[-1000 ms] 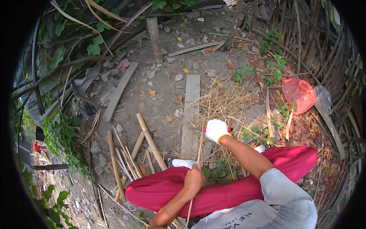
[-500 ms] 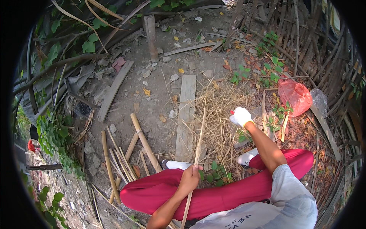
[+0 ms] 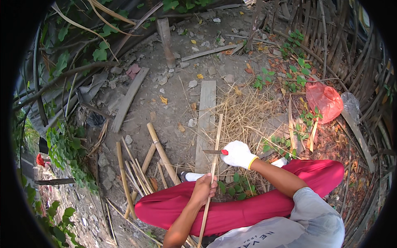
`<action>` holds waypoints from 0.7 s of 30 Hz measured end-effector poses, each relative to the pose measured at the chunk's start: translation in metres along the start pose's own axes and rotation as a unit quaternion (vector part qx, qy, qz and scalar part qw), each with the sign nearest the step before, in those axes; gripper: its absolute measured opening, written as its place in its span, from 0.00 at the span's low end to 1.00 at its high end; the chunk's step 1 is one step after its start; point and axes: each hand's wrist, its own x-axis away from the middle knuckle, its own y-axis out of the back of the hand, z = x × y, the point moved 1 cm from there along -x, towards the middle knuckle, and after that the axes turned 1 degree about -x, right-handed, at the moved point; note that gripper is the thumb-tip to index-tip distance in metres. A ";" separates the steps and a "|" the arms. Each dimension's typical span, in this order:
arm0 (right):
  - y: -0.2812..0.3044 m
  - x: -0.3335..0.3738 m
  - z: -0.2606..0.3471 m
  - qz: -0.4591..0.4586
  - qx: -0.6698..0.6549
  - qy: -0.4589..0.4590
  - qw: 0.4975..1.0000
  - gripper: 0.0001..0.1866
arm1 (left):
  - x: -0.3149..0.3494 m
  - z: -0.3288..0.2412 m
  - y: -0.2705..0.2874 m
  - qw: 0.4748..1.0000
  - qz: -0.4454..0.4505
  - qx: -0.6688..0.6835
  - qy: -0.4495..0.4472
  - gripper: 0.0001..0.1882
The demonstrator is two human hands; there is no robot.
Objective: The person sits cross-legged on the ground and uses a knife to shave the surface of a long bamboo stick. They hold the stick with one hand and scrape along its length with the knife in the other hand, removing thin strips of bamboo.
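Note:
My bare left hand is closed around a long, thin bamboo strip, which slants up and away across my lap. My right hand, in a white glove with a yellow cuff, grips a red-handled knife. The dark blade lies across the strip, a little beyond my left hand. Whether its edge bites into the bamboo I cannot tell. Thin straw-coloured shavings are heaped on the ground past my hands.
A flat wooden board lies ahead of me. Bamboo poles and cut strips rest at my left. On the right are a red plastic bag and a stick fence. Another plank lies at far left.
My right hand has swung left and nearer to me, bringing the knife blade onto the bamboo strip. My left hand still holds the strip, its fingers now showing more.

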 end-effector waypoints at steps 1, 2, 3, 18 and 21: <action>0.002 0.001 0.003 0.007 -0.005 -0.010 1.000 0.15 | 0.000 0.000 -0.001 1.000 -0.004 -0.009 -0.009 0.16; 0.001 0.000 0.003 0.002 0.009 -0.010 1.000 0.15 | 0.002 0.000 -0.001 1.000 -0.007 -0.017 -0.017 0.15; -0.001 -0.002 0.003 -0.002 0.023 -0.010 1.000 0.15 | 0.003 0.000 -0.002 0.999 -0.011 -0.025 -0.026 0.15; 0.007 -0.053 -0.123 -0.117 0.071 -0.261 0.956 0.15 | 0.026 0.009 -0.018 0.995 0.048 -0.063 0.055 0.17; 0.021 -0.045 -0.170 -0.126 0.056 -0.305 0.942 0.15 | 0.027 -0.001 -0.011 0.995 0.063 -0.071 0.035 0.18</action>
